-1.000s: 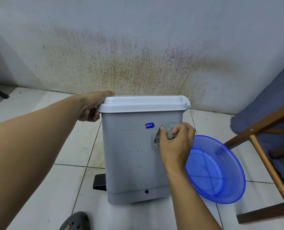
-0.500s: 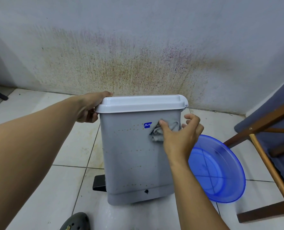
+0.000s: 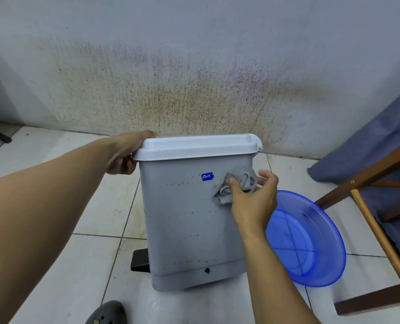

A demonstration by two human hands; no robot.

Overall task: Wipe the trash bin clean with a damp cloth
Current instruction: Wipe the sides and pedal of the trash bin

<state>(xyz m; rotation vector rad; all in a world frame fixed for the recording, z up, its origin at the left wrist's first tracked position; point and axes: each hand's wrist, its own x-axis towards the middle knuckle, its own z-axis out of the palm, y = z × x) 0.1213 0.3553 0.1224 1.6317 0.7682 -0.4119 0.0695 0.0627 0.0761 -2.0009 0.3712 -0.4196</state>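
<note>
A grey pedal trash bin (image 3: 185, 220) with a white lid (image 3: 194, 146) stands on the tiled floor before a stained wall. My left hand (image 3: 126, 155) grips the lid's left edge and the bin's upper corner. My right hand (image 3: 252, 197) holds a crumpled grey cloth (image 3: 236, 183) against the bin's near face, high up at its right edge, thumb on the cloth and fingers around the corner. A small blue sticker (image 3: 207, 176) sits just left of the cloth. Rows of small brown spots mark the bin's face.
A blue plastic basin (image 3: 311, 244) lies on the floor right of the bin. A wooden chair frame (image 3: 376, 230) with blue fabric stands at far right. The bin's black pedal (image 3: 139, 260) sticks out at lower left. A dark shoe (image 3: 107, 313) is at the bottom edge.
My right hand slid the cloth up and right to the bin's upper right edge, fingers opening around the corner. My left hand stayed on the lid.
</note>
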